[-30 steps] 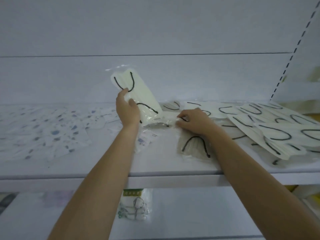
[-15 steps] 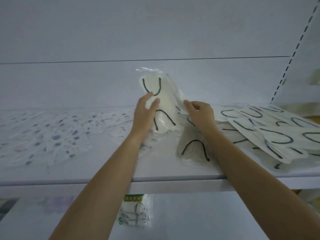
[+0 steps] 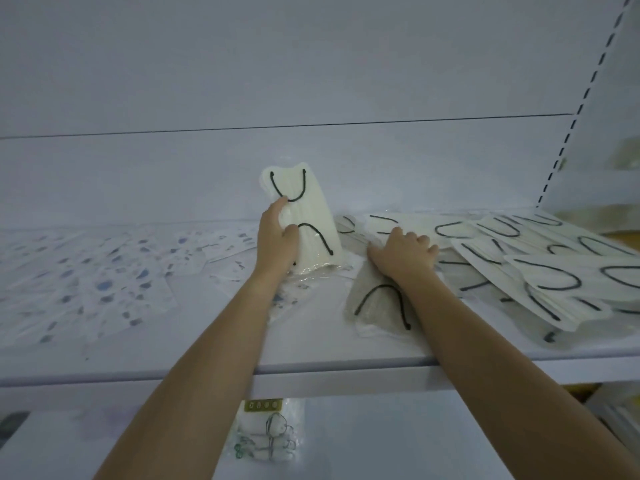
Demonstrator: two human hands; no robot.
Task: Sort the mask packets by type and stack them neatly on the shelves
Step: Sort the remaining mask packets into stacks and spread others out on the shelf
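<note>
On the white shelf (image 3: 311, 344), the left hand (image 3: 277, 237) grips a cream, clear-wrapped mask packet with black ear loops (image 3: 313, 216) upright on end, probably to square it, while the right hand (image 3: 403, 251) rests on the matching flat pile (image 3: 540, 265), whether pinching or merely steadying I cannot tell.

Above the upright packet (image 3: 311, 220) the air is open along the back panel (image 3: 311, 64), and in front of it a bare strip of shelf (image 3: 311, 344) runs to the front edge between the two forearms. To its left, flat patterned packets (image 3: 104, 282) cover the shelf. To its right, the right hand (image 3: 403, 252), a grey packet (image 3: 377, 306) and sprawled cream packets (image 3: 540, 268) fill the surface up to the slotted post (image 3: 585, 95).
</note>
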